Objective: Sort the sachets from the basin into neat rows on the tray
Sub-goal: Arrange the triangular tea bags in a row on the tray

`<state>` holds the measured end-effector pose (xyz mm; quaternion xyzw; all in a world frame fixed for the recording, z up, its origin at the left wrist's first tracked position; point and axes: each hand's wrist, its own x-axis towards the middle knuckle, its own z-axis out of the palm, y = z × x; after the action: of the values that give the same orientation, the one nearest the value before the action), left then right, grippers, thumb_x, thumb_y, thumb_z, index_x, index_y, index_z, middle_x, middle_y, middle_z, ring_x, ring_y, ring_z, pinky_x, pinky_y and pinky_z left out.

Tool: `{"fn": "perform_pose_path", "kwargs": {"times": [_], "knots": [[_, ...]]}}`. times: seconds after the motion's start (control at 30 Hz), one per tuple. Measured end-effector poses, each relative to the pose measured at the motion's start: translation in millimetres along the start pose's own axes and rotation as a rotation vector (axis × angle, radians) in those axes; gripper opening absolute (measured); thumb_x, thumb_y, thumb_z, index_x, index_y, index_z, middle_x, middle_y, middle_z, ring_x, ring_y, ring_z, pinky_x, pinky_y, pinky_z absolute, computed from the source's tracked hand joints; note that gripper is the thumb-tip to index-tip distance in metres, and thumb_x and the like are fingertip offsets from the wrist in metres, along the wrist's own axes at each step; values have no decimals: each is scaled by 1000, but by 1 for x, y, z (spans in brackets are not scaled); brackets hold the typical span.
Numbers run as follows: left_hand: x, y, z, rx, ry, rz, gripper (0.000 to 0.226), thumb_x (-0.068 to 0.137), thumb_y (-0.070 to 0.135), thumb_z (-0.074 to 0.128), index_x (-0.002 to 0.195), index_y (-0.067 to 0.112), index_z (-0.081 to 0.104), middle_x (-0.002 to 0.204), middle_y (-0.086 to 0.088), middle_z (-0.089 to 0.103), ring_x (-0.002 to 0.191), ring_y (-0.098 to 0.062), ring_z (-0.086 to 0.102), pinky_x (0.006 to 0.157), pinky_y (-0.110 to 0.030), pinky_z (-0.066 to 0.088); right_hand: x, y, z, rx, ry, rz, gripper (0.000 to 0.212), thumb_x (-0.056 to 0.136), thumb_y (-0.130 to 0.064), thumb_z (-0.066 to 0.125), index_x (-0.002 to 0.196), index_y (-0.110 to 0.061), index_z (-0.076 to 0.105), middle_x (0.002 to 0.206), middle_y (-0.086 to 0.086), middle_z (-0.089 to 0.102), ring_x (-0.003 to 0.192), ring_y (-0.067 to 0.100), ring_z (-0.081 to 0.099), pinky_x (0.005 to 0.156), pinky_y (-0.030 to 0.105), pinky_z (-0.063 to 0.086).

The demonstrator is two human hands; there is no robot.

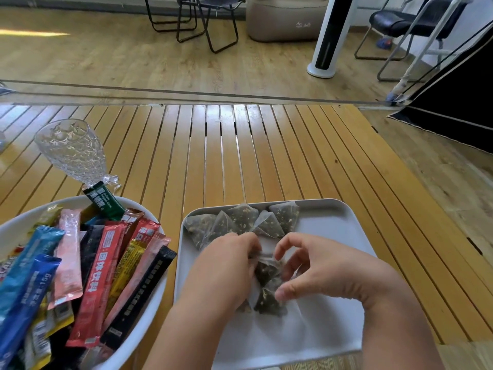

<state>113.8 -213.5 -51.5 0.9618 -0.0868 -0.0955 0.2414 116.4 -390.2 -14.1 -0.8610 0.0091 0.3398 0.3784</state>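
Slatted wooden worktop. Smooth white rounded-rectangle tray: translucent mesh pyramid sachets of dark leaf in a row along its far edge. Left hand and right hand, fingers pinched on more pyramid sachets mid-tray. Round white basin, left: glossy foil stick sachets, heaped. Faceted clear glass goblet behind.

A single head-worn wide-angle camera looks forward and down from close above a slatted wooden table, with the white tray near at 6 o'clock, the basin at 8 o'clock, and the room floor beyond at 12 o'clock.
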Motion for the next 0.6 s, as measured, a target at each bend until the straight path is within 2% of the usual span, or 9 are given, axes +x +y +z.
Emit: {"fn": "perform_pose_path", "kwargs": {"times": [0.07,0.13,0.23,0.33,0.43,0.53,0.6], "knots": [[1,1,-1,10,39,-14,13,95,32,51,103,35,61,98,12,60,94,-11,56,77,-29,49,1,1,1,6,54,-1,27,72,-15,81,91,-29,68,77,-2,74,67,7,66,77,31,56],[1,2,-1,14,57,-27,11,94,33,50,96,33,62,92,12,62,88,-11,57,73,-29,49,-2,4,-4,60,91,-11,21,77,-9,76,88,-26,71,70,-2,73,64,6,64,69,28,54],[-1,4,-2,14,97,-56,12,93,34,51,92,32,62,87,12,62,84,-11,58,69,-29,50,-11,12,-15,127,120,-16,19,72,-20,81,84,-27,69,69,-5,70,62,8,58,60,26,45],[-2,5,-5,3,137,-98,13,94,35,52,91,31,63,86,12,65,81,-11,60,64,-27,48,-19,11,-15,68,-59,20,38,57,-37,89,88,-34,67,69,-10,64,61,6,55,63,24,44],[-1,4,-7,-9,157,-131,13,94,36,53,91,30,64,84,12,65,79,-10,61,61,-26,46,-12,1,-4,-16,-163,-2,33,65,-33,87,92,-37,69,63,-12,59,58,4,51,61,20,40],[0,3,-7,-17,157,-134,14,93,36,54,90,29,65,82,12,65,79,-9,60,59,-25,44,-2,-1,1,-15,-65,-59,10,74,-24,81,79,-31,75,55,-11,60,52,1,50,59,20,40],[0,2,-7,-14,151,-136,14,93,37,54,90,29,65,82,11,64,81,-9,60,60,-26,44,-5,3,-6,59,30,-85,5,75,-22,80,73,-25,76,62,-7,68,59,1,57,65,22,47]]}}
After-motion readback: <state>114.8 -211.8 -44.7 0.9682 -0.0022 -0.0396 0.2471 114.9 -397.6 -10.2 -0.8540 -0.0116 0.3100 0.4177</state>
